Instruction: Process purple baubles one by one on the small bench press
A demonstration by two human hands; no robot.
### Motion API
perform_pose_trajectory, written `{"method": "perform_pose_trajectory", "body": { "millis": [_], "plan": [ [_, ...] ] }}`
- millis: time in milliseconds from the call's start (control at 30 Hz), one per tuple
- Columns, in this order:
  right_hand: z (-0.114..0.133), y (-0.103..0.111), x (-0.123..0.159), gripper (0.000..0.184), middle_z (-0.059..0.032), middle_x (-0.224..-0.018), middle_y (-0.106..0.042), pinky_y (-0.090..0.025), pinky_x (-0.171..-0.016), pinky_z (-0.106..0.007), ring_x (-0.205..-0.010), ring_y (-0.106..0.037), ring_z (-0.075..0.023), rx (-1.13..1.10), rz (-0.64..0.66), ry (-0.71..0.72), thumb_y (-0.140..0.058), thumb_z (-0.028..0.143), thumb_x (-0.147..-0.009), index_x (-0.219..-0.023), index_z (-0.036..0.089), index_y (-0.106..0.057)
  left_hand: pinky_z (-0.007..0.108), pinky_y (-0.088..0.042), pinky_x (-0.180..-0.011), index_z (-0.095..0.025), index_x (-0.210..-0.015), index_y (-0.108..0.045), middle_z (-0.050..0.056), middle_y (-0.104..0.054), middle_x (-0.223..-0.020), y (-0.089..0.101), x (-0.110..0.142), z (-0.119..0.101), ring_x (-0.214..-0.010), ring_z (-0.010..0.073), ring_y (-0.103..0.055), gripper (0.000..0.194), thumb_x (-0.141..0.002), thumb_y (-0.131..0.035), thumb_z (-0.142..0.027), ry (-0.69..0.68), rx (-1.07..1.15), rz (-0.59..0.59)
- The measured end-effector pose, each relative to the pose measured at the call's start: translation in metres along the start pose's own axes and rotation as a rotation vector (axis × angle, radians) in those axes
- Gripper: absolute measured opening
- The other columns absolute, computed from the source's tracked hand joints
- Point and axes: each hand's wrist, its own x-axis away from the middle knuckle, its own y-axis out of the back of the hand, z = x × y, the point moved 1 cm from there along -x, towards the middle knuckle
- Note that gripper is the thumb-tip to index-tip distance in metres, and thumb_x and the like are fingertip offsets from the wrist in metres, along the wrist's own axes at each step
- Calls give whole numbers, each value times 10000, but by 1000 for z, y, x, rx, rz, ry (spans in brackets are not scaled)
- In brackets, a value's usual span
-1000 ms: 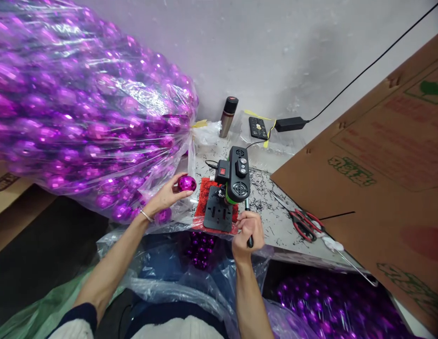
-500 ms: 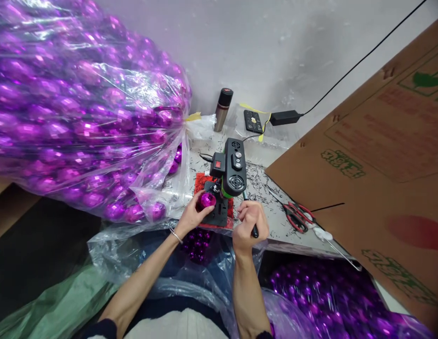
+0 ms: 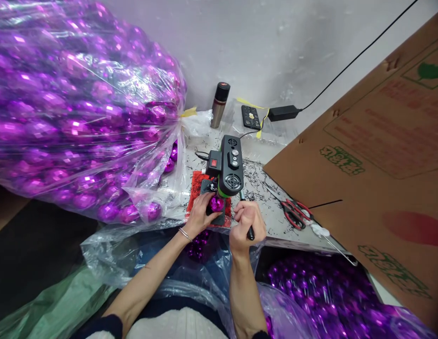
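A shiny purple bauble (image 3: 217,204) is gripped between the thumb and fingers of my left hand (image 3: 201,214). It sits over the base plate of a small black bench press (image 3: 232,162), close under the machine's head. My right hand (image 3: 249,221) is wrapped round the press's lever handle (image 3: 250,233), whose black end sticks out below the fist. A red mat (image 3: 195,188) lies beneath the press. The bauble's underside and its contact with the press are hidden.
A large clear bag of purple baubles (image 3: 81,122) leans at left. Behind stand a flask (image 3: 220,104) and a phone (image 3: 250,117). Red-handled scissors (image 3: 292,212) lie by a cardboard box (image 3: 363,155) at right. More baubles (image 3: 317,287) fill a bag below right. Black scraps litter the table.
My left hand has carried the bauble rightward, from the plate's left side to close under the press head. My right hand stays on the lever. The whole view has shifted slightly.
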Motion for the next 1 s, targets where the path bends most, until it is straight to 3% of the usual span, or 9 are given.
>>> {"method": "perform_pose_trajectory", "body": {
  "millis": [300,767,1000],
  "plan": [
    [-5,1,6,373,29,-641,-543,-442,-617,-295,-644,-602,-134,26,17,21,-439,174,-1062,-699,235,-506,570,-464,-1213,-242,-1431,-605,131,-702,-1421,10,-3,7,-1377,361,-634,699,-826,-882,-455,137,127,62],
    [-6,2,10,372,26,-644,-538,-449,-602,-303,-647,-599,-140,35,23,11,-434,177,-1061,-701,242,-502,570,-484,-1188,-244,-1408,-603,127,-721,-1372,12,-5,6,-1311,353,-679,668,-830,-872,-441,129,129,85],
    [-24,-6,31,368,28,-701,-558,-466,-617,-298,-645,-577,-129,13,-15,105,-396,189,-1079,-732,238,-506,580,-474,-1202,-245,-1396,-622,125,-727,-1367,11,-6,6,-1319,356,-671,646,-833,-866,-447,131,140,93]
  ]
}}
